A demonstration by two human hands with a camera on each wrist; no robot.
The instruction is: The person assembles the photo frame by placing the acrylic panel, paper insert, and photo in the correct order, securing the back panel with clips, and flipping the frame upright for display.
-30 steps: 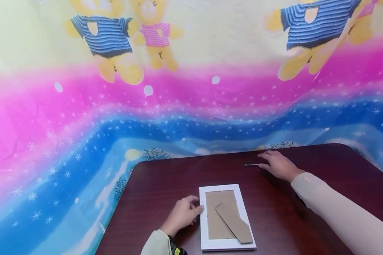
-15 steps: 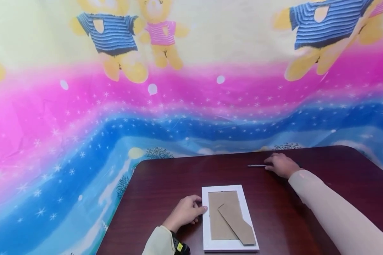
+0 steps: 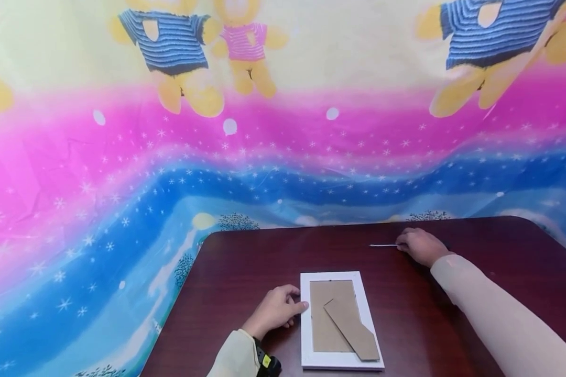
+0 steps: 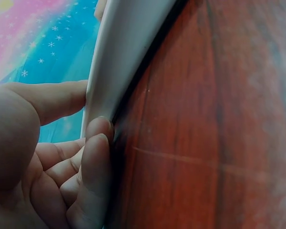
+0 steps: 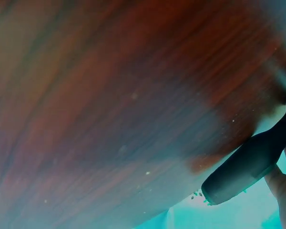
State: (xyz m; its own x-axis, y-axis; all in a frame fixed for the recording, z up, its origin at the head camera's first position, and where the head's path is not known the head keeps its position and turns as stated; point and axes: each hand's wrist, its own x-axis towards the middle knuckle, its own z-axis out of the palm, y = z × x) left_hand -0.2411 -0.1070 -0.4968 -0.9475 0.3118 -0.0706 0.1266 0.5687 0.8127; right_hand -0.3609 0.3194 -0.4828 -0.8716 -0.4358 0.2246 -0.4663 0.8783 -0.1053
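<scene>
A white picture frame (image 3: 305,335) lies face down on the dark table, with its brown backing board (image 3: 323,327) and slanted easel stand (image 3: 356,335) on top. My left hand (image 3: 274,309) grips its left side, thumb on the rim. The left wrist view shows the curled fingers (image 4: 93,167) against the frame's side edge (image 4: 126,43). Toward the far edge of the table, my right hand (image 3: 421,246) holds a screwdriver (image 3: 382,245) whose thin metal shaft points left. Its black handle (image 5: 243,167) shows in the right wrist view, where most of the hand is out of sight.
The reddish-brown table (image 3: 245,262) has rounded far corners. Right behind it hangs a printed backdrop (image 3: 283,136) with bears and snowflakes. A black wrist strap (image 3: 268,362) sits at the left cuff.
My right fingers have closed in around the screwdriver's handle. The left hand stays at the frame's edge. The whole head view has shifted slightly.
</scene>
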